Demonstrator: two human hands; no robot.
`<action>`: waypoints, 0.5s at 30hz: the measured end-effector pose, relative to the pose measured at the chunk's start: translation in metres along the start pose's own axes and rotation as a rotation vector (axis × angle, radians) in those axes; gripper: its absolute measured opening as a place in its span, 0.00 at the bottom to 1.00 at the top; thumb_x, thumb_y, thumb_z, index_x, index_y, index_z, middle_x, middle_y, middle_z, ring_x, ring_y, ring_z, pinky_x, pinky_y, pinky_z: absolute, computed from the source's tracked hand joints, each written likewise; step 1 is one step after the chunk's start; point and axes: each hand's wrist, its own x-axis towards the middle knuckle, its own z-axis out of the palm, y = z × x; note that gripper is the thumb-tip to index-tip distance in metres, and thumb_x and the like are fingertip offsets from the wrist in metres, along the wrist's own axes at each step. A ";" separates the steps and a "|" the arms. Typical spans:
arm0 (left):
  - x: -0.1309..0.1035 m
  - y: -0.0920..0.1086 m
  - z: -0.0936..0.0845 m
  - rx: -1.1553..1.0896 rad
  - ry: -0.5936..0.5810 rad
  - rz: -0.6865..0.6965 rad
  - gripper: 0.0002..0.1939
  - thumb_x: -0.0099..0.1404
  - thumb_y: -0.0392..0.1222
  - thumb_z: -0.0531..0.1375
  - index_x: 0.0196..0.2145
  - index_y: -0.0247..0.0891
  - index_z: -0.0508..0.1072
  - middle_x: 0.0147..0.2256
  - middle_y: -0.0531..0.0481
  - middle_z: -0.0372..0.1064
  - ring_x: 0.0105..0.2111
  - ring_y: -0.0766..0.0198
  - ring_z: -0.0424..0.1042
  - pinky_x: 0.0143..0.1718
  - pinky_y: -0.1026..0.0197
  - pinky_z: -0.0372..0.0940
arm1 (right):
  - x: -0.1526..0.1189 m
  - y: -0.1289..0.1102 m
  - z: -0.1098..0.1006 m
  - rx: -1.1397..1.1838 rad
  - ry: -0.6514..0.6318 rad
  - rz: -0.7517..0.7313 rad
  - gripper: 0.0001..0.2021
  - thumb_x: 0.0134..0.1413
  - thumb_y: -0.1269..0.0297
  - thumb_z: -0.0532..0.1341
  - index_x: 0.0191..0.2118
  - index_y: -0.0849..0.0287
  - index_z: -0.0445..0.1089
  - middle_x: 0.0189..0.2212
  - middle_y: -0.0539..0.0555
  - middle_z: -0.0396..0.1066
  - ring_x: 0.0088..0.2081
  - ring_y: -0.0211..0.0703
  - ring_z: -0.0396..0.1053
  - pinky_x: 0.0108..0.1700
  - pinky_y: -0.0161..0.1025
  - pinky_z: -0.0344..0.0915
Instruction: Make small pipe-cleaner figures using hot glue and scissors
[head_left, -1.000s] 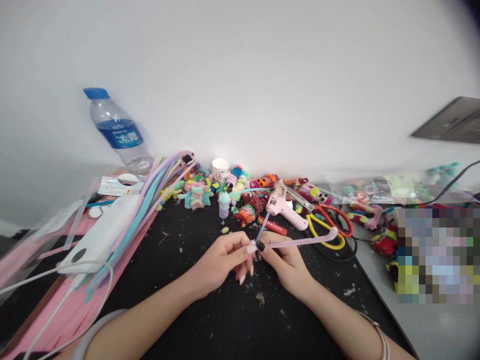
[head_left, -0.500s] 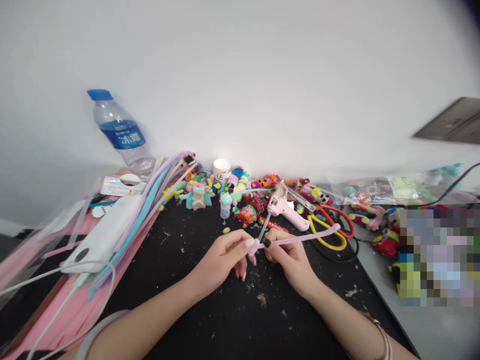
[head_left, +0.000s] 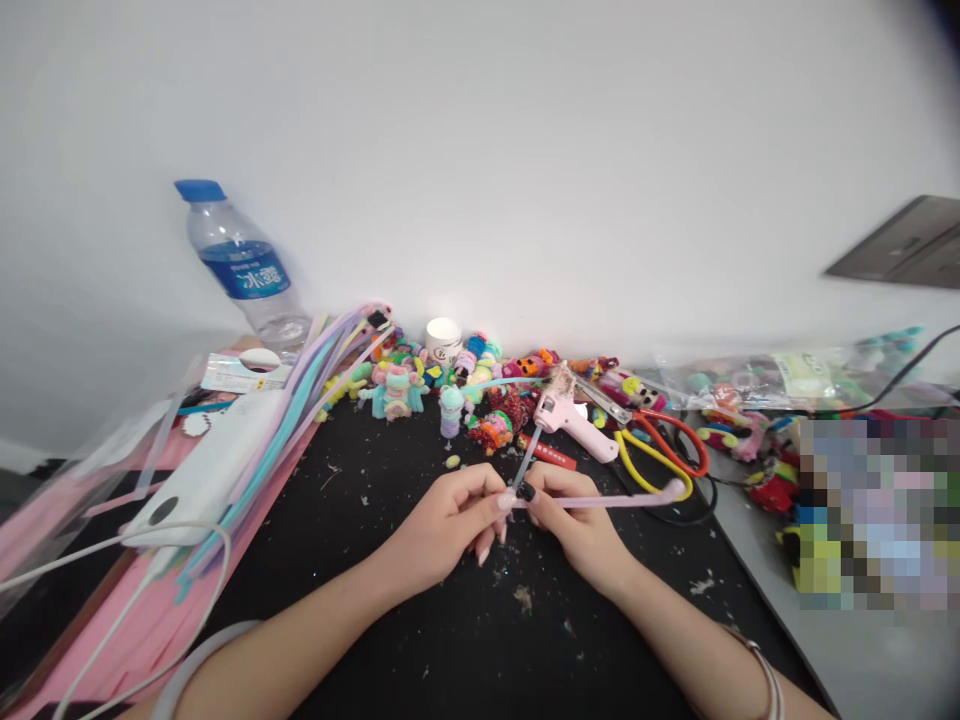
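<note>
A pale pink pipe cleaner (head_left: 622, 501) stretches between my hands over the black table top. My left hand (head_left: 457, 515) pinches its left end between thumb and fingers, which mostly cover that end. My right hand (head_left: 570, 515), with a dark thumbnail, grips the same strip close beside the left fingertips. From the right hand the free length runs out to the right, its tip slightly bent. Just beyond the fingertips lies a pink glue gun (head_left: 577, 425), its clear glue stick (head_left: 527, 460) pointing toward my hands.
Scissors (head_left: 660, 455) with yellow and red handles lie right of the glue gun. Several pipe-cleaner figures (head_left: 397, 390) line the wall. A bundle of pipe cleaners (head_left: 289, 420), a white power strip (head_left: 210, 465) and a water bottle (head_left: 240, 260) stand left.
Both hands have drawn closer together and the fingers have shifted on the pipe cleaner. Its free end has dropped from an upward slant to nearly level.
</note>
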 end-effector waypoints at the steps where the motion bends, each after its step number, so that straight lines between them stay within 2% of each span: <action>1: 0.000 0.000 0.000 -0.051 -0.008 -0.023 0.14 0.62 0.48 0.56 0.25 0.34 0.64 0.21 0.55 0.62 0.15 0.75 0.57 0.18 0.70 0.54 | 0.000 0.000 0.000 0.003 -0.004 0.002 0.19 0.55 0.53 0.55 0.20 0.59 0.56 0.17 0.45 0.52 0.21 0.34 0.48 0.23 0.33 0.46; 7: -0.004 0.002 0.002 -0.469 -0.175 -0.223 0.13 0.62 0.43 0.57 0.24 0.35 0.60 0.18 0.55 0.62 0.13 0.79 0.52 0.16 0.73 0.48 | -0.001 0.001 0.000 0.023 -0.059 0.011 0.19 0.55 0.53 0.56 0.20 0.60 0.58 0.18 0.46 0.54 0.22 0.34 0.51 0.24 0.33 0.48; 9: -0.004 0.001 0.002 -0.519 -0.199 -0.237 0.13 0.63 0.43 0.57 0.24 0.35 0.60 0.18 0.56 0.62 0.12 0.78 0.53 0.16 0.72 0.49 | -0.001 0.001 0.000 0.021 -0.059 0.010 0.19 0.55 0.53 0.56 0.20 0.60 0.59 0.18 0.46 0.54 0.21 0.34 0.51 0.24 0.33 0.48; 11: -0.002 0.001 0.002 -0.441 -0.149 -0.203 0.14 0.63 0.46 0.55 0.25 0.35 0.61 0.19 0.56 0.62 0.13 0.76 0.56 0.17 0.72 0.52 | 0.000 0.002 0.000 -0.010 -0.019 0.000 0.20 0.56 0.55 0.55 0.19 0.60 0.58 0.17 0.46 0.54 0.21 0.34 0.51 0.24 0.33 0.47; 15: 0.001 0.003 -0.001 0.007 0.070 -0.026 0.10 0.59 0.46 0.59 0.32 0.36 0.66 0.27 0.54 0.64 0.18 0.73 0.63 0.19 0.69 0.58 | 0.000 0.002 -0.001 -0.089 0.064 -0.024 0.20 0.58 0.58 0.53 0.18 0.60 0.56 0.17 0.46 0.53 0.21 0.33 0.50 0.23 0.33 0.46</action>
